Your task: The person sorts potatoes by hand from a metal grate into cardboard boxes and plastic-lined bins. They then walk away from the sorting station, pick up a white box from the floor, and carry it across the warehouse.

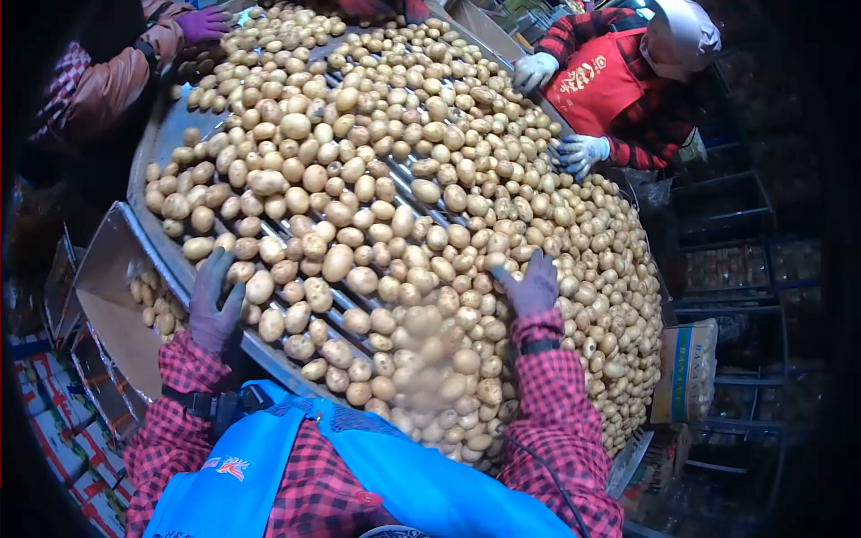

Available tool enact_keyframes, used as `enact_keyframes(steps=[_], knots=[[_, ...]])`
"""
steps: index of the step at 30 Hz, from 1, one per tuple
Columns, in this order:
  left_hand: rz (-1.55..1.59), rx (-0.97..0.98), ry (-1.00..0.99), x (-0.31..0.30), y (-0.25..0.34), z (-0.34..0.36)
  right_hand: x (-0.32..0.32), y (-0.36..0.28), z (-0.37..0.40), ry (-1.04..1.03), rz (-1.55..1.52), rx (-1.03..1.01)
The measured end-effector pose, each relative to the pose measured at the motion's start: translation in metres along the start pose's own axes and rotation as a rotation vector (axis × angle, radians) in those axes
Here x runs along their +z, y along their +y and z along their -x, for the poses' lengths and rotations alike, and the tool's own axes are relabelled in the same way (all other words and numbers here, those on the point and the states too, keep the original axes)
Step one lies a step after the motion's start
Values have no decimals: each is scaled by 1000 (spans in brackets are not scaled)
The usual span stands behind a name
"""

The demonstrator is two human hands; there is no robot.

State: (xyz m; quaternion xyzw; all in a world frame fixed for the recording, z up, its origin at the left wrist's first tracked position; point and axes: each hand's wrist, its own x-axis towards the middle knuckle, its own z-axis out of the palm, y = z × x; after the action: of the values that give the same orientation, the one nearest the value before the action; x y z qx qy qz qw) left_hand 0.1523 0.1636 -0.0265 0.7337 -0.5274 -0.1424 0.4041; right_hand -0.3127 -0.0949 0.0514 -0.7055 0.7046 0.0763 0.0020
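Note:
Potatoes (pixel 421 197) cover a large sorting table (pixel 161 238) with metal rollers (pixel 408 184) showing between them. My left hand (pixel 214 305), in a dark glove, lies at the table's left edge, fingers apart, touching potatoes there. Further right, my right hand (pixel 531 285), in a purplish glove, rests on the potatoes with its fingers spread and the thumb pointing left. Neither hand is closed around a potato.
Below the left edge stands a cardboard box (pixel 117 296) with potatoes inside. A co-worker in a red apron (pixel 601 81) has two gloved hands at the right edge. Another's purple glove (pixel 204 24) is top left. A banana carton (pixel 683 372) stands right.

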Motion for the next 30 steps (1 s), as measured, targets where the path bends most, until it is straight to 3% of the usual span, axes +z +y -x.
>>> enact_keyframes(steps=[2,5,6,7,9,11,13,15,17,19,21,23,25,27,29,30], knots=[[-326,125,-66,5,17,-13,-28,-24,-28,-115,-21,62],[-373,97,-51,9,15,-13,14,-35,-95,-184,-399,37],[-340,97,-52,7,19,-16,17,-54,-112,-230,-387,80],[-331,80,-61,4,25,-19,20,-75,-126,-184,-245,61],[-339,62,-54,5,23,-16,9,-97,-141,-145,-311,15],[-317,82,1,7,23,-14,-2,-128,-151,-195,-405,157],[-306,64,0,8,19,-14,-5,-166,-128,-50,-243,248],[-133,11,72,16,11,-29,7,-175,-98,46,-314,-1],[-116,53,44,13,27,-72,55,-149,-79,108,-386,-536],[-304,114,-42,21,26,-110,6,-143,3,98,-348,-737],[-391,163,-104,43,10,-142,-8,-111,49,-27,-524,-684],[-535,137,-302,57,-1,-161,-23,-62,84,41,-391,-518],[-429,160,-254,66,-27,-170,-23,-16,108,95,-283,-391],[-153,78,-250,63,-47,-176,-2,32,115,54,-36,-58],[577,-243,-191,50,-29,-157,11,35,117,79,110,-137],[1207,-734,-212,17,42,-133,24,25,107,112,256,-240]])
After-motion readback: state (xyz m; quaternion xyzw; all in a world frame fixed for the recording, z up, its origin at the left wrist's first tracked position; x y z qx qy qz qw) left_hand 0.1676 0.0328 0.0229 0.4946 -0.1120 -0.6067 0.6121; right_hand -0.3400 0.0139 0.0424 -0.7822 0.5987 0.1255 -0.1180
